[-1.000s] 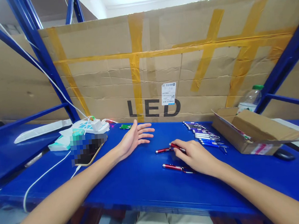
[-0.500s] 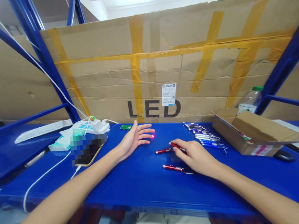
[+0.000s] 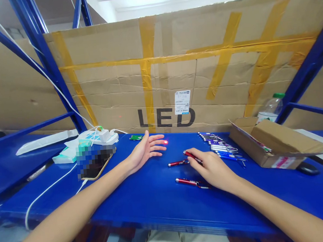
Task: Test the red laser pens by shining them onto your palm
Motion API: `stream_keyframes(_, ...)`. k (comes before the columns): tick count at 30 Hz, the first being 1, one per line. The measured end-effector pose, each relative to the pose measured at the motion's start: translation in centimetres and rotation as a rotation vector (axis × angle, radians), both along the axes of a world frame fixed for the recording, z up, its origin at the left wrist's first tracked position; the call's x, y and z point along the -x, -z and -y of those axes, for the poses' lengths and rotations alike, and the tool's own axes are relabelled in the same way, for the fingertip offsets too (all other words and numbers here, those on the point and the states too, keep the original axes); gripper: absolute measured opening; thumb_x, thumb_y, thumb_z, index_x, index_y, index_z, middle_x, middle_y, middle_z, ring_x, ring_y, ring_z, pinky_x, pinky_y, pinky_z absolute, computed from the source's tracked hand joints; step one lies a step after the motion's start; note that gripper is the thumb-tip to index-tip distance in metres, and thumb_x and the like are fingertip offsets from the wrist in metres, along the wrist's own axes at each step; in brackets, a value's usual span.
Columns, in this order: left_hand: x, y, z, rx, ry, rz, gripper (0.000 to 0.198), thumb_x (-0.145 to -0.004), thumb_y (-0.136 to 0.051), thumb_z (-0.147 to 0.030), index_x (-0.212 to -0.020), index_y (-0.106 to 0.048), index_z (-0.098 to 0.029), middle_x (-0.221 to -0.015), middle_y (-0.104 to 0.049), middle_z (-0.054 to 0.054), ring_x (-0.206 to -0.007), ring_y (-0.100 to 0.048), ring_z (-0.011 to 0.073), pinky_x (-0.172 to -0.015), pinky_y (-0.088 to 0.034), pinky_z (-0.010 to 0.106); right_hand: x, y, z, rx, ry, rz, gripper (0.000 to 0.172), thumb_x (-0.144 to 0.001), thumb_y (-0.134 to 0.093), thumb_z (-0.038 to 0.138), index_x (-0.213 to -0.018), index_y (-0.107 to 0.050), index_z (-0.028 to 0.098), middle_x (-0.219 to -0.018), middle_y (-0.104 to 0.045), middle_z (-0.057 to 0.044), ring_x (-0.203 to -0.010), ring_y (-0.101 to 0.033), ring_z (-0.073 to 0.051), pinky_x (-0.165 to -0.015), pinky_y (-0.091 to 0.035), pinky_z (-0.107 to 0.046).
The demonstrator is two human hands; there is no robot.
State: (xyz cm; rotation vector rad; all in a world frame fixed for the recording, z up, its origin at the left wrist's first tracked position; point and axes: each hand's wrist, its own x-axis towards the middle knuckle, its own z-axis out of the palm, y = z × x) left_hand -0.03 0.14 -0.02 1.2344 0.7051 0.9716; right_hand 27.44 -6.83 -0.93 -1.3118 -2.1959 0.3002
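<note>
My right hand (image 3: 210, 167) is closed around a red laser pointer (image 3: 191, 156), its silver tip facing left. A bright red light spot falls on a fingertip of my left hand (image 3: 148, 150), which is open, fingers stretched toward the right. Just below the held pointer, a second red laser pointer (image 3: 177, 163) lies on the blue table (image 3: 139, 197), its right end partly hidden by my right hand. Nearer the front lies another red pointer (image 3: 186, 181) with a metal clip or strap at its right end.
Right of centre lies a row of blue, silver and dark pens (image 3: 219, 146). An open cardboard box (image 3: 267, 157) stands beside them, a bottle (image 3: 272, 106) behind it. On the left are a phone (image 3: 99, 165), tissues (image 3: 66, 152), a power strip (image 3: 107, 138) and a green item (image 3: 136, 137).
The red spot has shifted slightly up, from one left fingertip to a higher one, and a faint red dot shows on the cardboard. The right hand's grip has tilted a little.
</note>
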Motion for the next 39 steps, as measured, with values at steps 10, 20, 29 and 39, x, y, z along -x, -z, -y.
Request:
stream_keyframes(10,0.0,0.1,0.0,-0.009,0.017,0.007,0.073,-0.108,-0.036,-0.073,-0.138,-0.07,-0.016,-0.138,-0.072,0.02,-0.113,-0.072,0.0291,-0.087,-0.057,0.035,0.5,-1.0,1.2,0.105,-0.256,0.039,0.035,-0.114,-0.04,0.039,-0.125,-0.068,0.023,-0.077,-0.073,-0.001,-0.067,-0.067,-0.02,-0.067,-0.042,-0.029)
stream_keyframes(20,0.0,0.0,0.0,0.003,0.017,0.003,0.071,-0.109,-0.035,-0.071,-0.134,-0.071,-0.016,-0.138,-0.072,0.02,-0.112,-0.073,0.0285,-0.087,-0.058,0.035,-0.1,-0.1,0.0,-0.017,0.025,-0.032,0.037,-0.111,-0.04,0.042,-0.126,-0.068,0.021,-0.086,-0.079,-0.006,-0.072,-0.071,-0.024,-0.067,-0.043,-0.033)
stream_keyframes(29,0.0,0.0,0.0,-0.009,0.018,0.007,0.073,-0.108,-0.035,-0.072,-0.138,-0.069,-0.015,-0.138,-0.072,0.021,-0.111,-0.073,0.0286,-0.086,-0.058,0.035,0.6,-0.9,1.2,0.099,-0.268,0.04,0.037,-0.115,-0.038,0.04,-0.127,-0.068,0.023,-0.086,-0.077,-0.003,-0.071,-0.069,-0.02,-0.07,-0.043,-0.029)
stream_keyframes(39,0.0,-0.1,0.2,-0.003,0.022,0.01,0.072,-0.108,-0.037,-0.073,-0.137,-0.07,-0.015,-0.137,-0.073,0.021,-0.112,-0.073,0.0291,-0.087,-0.057,0.035,0.1,0.0,0.1,0.015,-0.043,0.034,0.036,-0.112,-0.04,0.041,-0.125,-0.068,0.023,-0.082,-0.077,-0.004,-0.069,-0.071,-0.024,-0.066,-0.043,-0.032)
